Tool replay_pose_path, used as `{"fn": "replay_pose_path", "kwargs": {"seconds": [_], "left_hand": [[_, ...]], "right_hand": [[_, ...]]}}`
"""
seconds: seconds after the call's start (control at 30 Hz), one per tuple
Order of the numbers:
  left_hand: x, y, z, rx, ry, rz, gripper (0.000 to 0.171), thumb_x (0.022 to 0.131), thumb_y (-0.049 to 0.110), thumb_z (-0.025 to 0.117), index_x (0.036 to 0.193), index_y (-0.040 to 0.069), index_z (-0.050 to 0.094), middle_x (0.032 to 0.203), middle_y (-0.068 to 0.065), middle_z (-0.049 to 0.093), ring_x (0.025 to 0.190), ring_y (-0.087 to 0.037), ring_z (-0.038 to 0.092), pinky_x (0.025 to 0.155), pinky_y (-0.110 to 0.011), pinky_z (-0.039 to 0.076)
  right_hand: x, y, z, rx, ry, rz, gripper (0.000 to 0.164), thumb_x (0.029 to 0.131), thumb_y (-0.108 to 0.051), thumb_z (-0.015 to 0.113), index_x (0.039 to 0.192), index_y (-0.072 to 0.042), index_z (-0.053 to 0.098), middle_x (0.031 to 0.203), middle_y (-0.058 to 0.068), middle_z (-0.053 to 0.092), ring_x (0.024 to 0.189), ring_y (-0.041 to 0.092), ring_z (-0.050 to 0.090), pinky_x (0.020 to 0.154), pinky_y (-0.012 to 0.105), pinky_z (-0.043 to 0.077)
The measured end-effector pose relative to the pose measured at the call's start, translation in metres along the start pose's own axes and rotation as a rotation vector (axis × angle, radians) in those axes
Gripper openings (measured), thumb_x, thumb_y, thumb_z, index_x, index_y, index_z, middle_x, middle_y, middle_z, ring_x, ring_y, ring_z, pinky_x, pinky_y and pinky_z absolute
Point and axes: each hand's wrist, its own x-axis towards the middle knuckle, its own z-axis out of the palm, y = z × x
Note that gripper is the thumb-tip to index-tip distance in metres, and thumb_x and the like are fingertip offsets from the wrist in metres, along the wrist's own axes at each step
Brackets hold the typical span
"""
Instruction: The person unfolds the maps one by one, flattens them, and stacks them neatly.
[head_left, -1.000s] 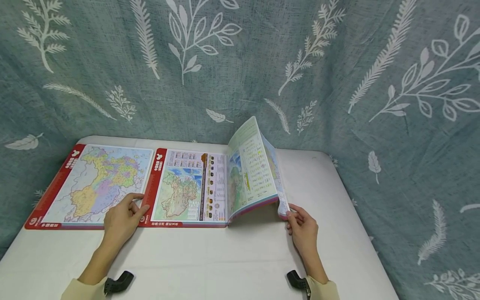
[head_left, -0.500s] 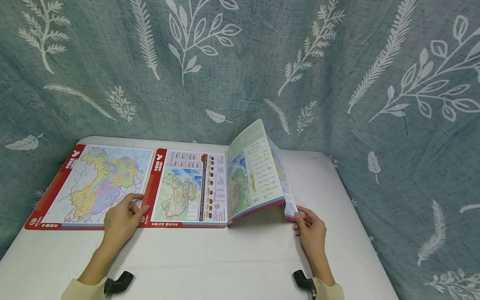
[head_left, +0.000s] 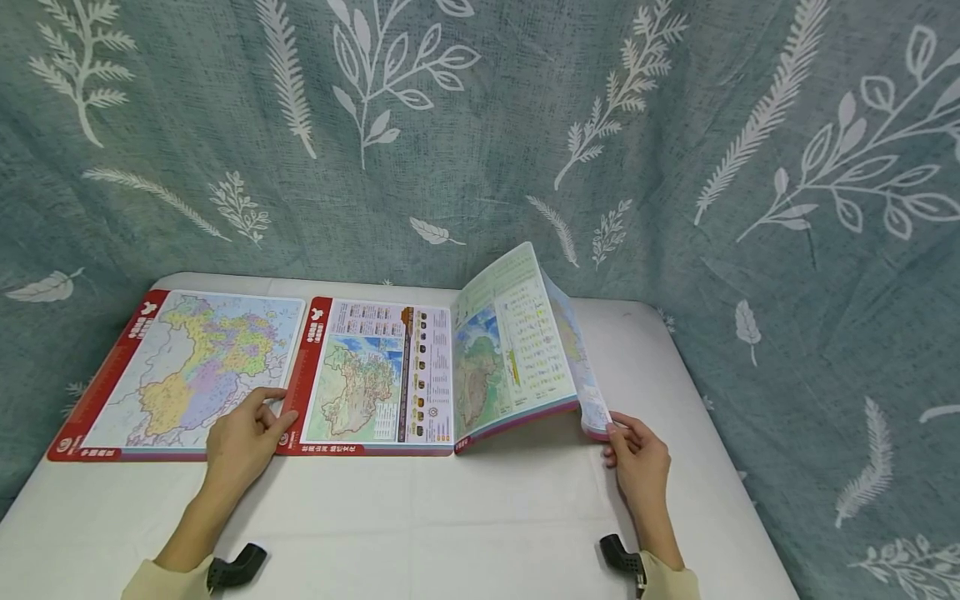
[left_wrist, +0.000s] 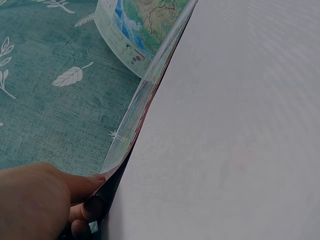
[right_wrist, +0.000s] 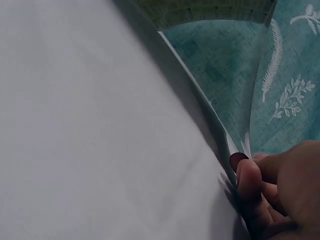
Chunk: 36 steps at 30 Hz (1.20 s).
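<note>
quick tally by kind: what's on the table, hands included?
Fold-out map sheet: 1, with 4 panels showing: flat political map panel, flat relief map panel, two raised panels
Hands: 2, left hand resting on the flat panels, right hand pinching the raised panel's corner
White table: 1
Total: 4
</note>
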Motion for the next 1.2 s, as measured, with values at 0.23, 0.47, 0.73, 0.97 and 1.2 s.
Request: {"fn": "replay_pose_path", "kwargs": {"seconds": [0.23, 0.47, 0.73, 0.97, 1.2], "left_hand": [[-0.001, -0.001, -0.001, 0.009, 0.006, 0.009, 0.037, 0.092, 0.018, 0.083, 0.121, 0.001, 0.068, 0.062, 0.001, 0.054, 0.051, -0.010, 0.040, 0.051, -0.028, 0.028], [-0.005, -0.004, -0.005, 0.021, 0.008, -0.013, 0.037, 0.092, 0.021, 0.083, 0.121, 0.003, 0.069, 0.063, 0.002, 0.056, 0.051, -0.008, 0.040, 0.053, -0.029, 0.029], [-0.004, -0.005, -0.003, 0.019, 0.014, -0.001, 0.037, 0.092, 0.020, 0.083, 0.121, 0.002, 0.069, 0.063, 0.002, 0.054, 0.051, -0.008, 0.039, 0.052, -0.028, 0.028], [-0.003, -0.004, -0.002, 0.017, 0.014, 0.009, 0.037, 0.092, 0.020, 0.083, 0.121, 0.002, 0.068, 0.063, 0.001, 0.054, 0.051, -0.008, 0.039, 0.052, -0.028, 0.027], [0.001, -0.002, 0.000, 0.020, 0.004, 0.009, 0.035, 0.092, 0.018, 0.083, 0.120, 0.003, 0.068, 0.062, 0.001, 0.054, 0.051, -0.010, 0.040, 0.052, -0.029, 0.028]], "right_hand": [[0.004, 0.004, -0.010, -0.006, 0.031, 0.010, 0.023, 0.103, -0.009, 0.068, 0.124, -0.001, 0.073, 0.083, 0.009, 0.072, 0.057, 0.006, 0.065, 0.053, 0.023, 0.056], [0.009, 0.008, -0.013, 0.040, 0.039, 0.003, 0.023, 0.103, -0.009, 0.067, 0.124, 0.001, 0.073, 0.082, 0.012, 0.073, 0.055, 0.006, 0.065, 0.053, 0.023, 0.056], [0.009, 0.008, -0.022, 0.038, 0.081, 0.041, 0.024, 0.106, -0.014, 0.065, 0.123, 0.000, 0.073, 0.076, -0.002, 0.071, 0.057, 0.005, 0.067, 0.055, 0.022, 0.057], [0.008, 0.008, -0.025, 0.050, 0.107, 0.052, 0.025, 0.107, -0.015, 0.062, 0.122, 0.001, 0.073, 0.073, -0.005, 0.070, 0.056, 0.005, 0.067, 0.055, 0.022, 0.056], [0.007, 0.006, -0.026, 0.064, 0.131, 0.102, 0.027, 0.107, -0.018, 0.063, 0.125, 0.001, 0.072, 0.074, -0.008, 0.070, 0.056, 0.005, 0.066, 0.055, 0.020, 0.055]]}}
